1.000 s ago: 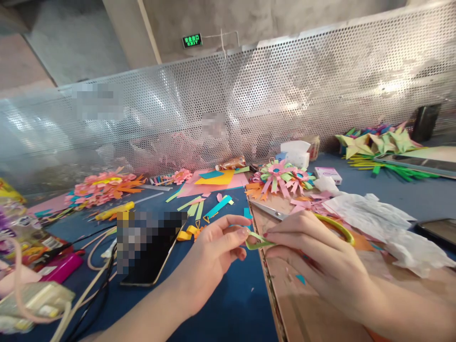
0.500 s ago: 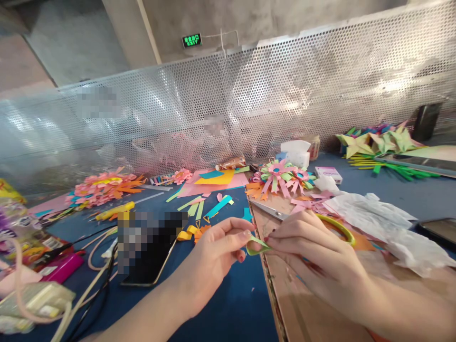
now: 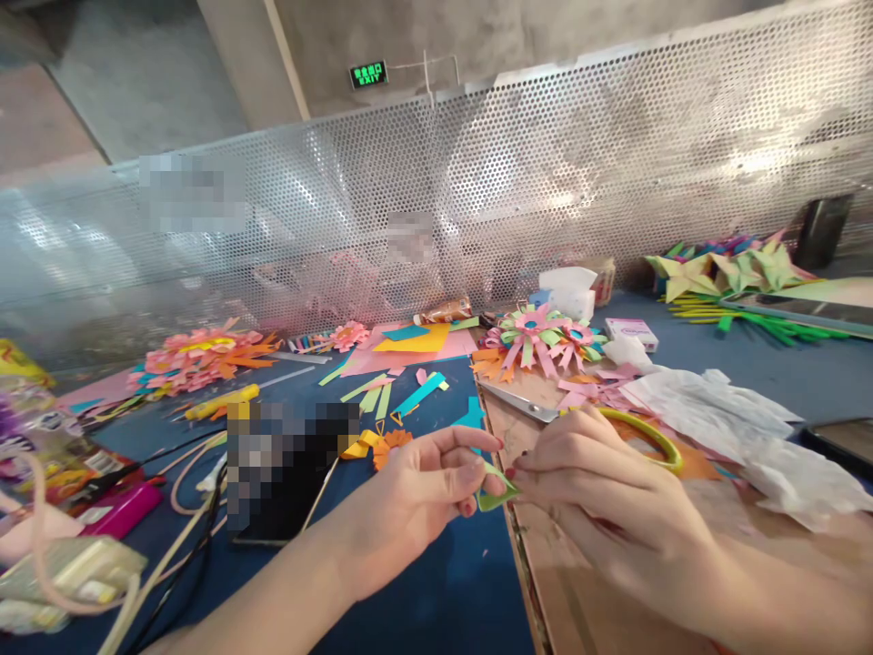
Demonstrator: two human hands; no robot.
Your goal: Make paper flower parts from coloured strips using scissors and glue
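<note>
between the two sets of fingertips, a green paper strip [image 3: 496, 499] is bent round into a small loop. the right hand [image 3: 607, 491] has its thumb and fingers clamped together on the strip's gathered end; the left hand [image 3: 433, 482] curls at the loop's other side, its fingertips close together and seemingly against the green, though i cannot tell whether they pinch it or merely steady it. as i judge it, this piece is partway along: the bend is made, but whether the ends are fixed cannot be seen. just beyond the left fingers lie an orange paper piece [image 3: 391, 449] and a yellow paper curl [image 3: 360, 445], apparently already shaped. farther off, ahead of the left fingertips, loose green strips [image 3: 372, 398] and a blue strip [image 3: 418, 396] lie flat, so they look still unworked. well beyond the right fingers, a pink-and-green paper flower [image 3: 536, 338] seems finished or nearly so. scissors [image 3: 524, 402] rest just past the right knuckles, partly hidden by that hand.
</note>
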